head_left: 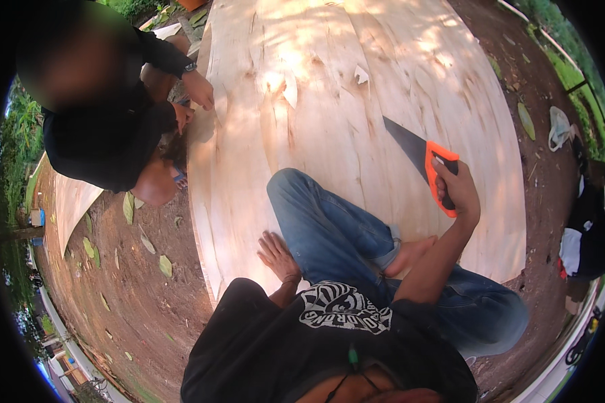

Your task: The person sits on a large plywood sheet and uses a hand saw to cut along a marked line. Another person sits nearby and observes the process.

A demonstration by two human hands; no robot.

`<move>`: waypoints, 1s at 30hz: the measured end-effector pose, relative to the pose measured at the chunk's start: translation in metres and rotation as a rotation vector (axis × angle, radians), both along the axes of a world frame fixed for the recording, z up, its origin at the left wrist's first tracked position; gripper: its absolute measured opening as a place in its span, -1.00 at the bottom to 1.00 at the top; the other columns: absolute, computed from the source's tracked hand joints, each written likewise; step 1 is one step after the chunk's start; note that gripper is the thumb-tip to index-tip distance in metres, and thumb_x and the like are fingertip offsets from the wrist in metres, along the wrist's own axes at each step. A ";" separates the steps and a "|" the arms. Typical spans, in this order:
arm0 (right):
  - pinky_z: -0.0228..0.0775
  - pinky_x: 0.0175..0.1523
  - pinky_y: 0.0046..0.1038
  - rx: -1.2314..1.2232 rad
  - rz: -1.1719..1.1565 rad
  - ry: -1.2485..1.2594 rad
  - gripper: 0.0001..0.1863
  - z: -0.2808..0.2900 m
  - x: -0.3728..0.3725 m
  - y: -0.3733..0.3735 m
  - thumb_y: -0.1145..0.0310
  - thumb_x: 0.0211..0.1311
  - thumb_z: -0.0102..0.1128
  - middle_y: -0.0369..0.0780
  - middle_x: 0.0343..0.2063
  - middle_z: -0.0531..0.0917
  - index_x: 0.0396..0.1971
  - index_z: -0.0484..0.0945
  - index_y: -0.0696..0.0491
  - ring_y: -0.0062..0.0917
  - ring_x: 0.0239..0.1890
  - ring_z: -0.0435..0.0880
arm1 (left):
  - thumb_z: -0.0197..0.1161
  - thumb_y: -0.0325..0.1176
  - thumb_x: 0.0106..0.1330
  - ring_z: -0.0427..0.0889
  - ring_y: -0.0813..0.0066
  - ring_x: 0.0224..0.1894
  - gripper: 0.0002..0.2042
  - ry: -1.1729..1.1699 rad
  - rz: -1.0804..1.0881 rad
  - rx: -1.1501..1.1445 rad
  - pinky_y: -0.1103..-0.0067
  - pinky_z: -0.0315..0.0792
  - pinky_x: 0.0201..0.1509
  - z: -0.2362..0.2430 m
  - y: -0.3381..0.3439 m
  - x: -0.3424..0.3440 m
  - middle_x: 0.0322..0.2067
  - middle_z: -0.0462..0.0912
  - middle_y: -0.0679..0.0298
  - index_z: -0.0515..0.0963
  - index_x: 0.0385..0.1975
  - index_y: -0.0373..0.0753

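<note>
My right hand [458, 191] is wrapped round the orange and black handle of a handsaw [410, 149]. The saw's dark blade points up and left over a large plywood sheet [329, 134]; whether its teeth touch the wood I cannot tell. Flat on the sheet beside my bent knee lies my left hand [275, 256], fingers stretched out and nothing in it. I sit on the plywood with my legs folded. Pale splintered patches and a small loose chip [361, 74] show on its surface.
At the sheet's left edge crouches another person [107, 134] in a dark top, both hands near that edge. Behind them another thin board [74, 201] lies on brown soil with fallen leaves [165, 265]. To the right are a plastic bag [558, 129] and a dark cloth heap [588, 228].
</note>
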State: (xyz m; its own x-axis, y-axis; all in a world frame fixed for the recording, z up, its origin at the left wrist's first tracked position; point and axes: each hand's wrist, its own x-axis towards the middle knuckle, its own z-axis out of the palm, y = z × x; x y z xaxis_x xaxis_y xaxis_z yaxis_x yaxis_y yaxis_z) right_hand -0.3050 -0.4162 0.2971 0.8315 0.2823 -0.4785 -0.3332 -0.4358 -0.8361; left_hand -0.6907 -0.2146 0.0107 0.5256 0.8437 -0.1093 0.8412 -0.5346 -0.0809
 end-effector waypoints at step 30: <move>0.33 -0.54 -0.57 0.185 0.084 -0.106 -0.34 0.006 0.018 0.026 0.19 0.54 0.13 -0.37 -0.67 0.40 0.51 0.21 0.12 -0.71 -0.68 0.35 | -0.10 -0.32 0.48 -0.24 0.05 0.65 -0.34 -0.033 0.034 -0.029 -0.06 -0.36 0.62 0.005 0.000 0.005 0.62 -0.16 0.14 -0.02 0.58 -0.21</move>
State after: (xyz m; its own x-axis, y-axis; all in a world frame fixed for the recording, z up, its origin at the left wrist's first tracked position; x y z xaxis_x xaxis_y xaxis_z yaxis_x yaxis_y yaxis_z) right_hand -0.2873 -0.3902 0.3034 0.8442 0.4275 -0.3233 -0.2080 -0.2945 -0.9327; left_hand -0.6860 -0.2141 0.0155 0.5007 0.8577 -0.1170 0.8608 -0.5076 -0.0376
